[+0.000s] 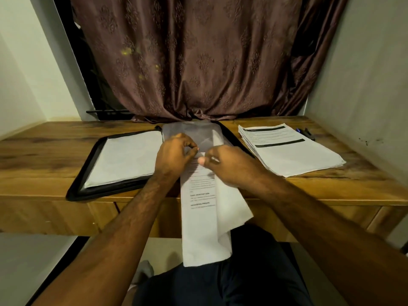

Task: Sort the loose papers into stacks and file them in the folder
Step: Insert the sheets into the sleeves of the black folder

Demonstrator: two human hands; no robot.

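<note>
Sheets [204, 217] sit mid-frame, top end at the sleeve [189, 131] mouth, tail drooping off the desk [44, 151] edge over the lap. Likely being fed into the sleeve. Left hand [174, 155] pinches the sleeve's lip, probably to hold it open; right hand [229, 166] pinches the sheets' top to steer them. Paper thin, limp, curling lengthwise. Sleeve clear, filmy. Folder [88, 173] is black, zip-edged, lying open, white page on its left half. Printed stack [287, 151] lies right, squared, waiting.

folder [88, 173]: black, zip-edged, lying open flat on the counter, white sheets in its left half
held papers [203, 217]: white printed sheets, curled lengthwise, hanging over the counter edge
stack [287, 151]: printed pages, right of folder
</note>
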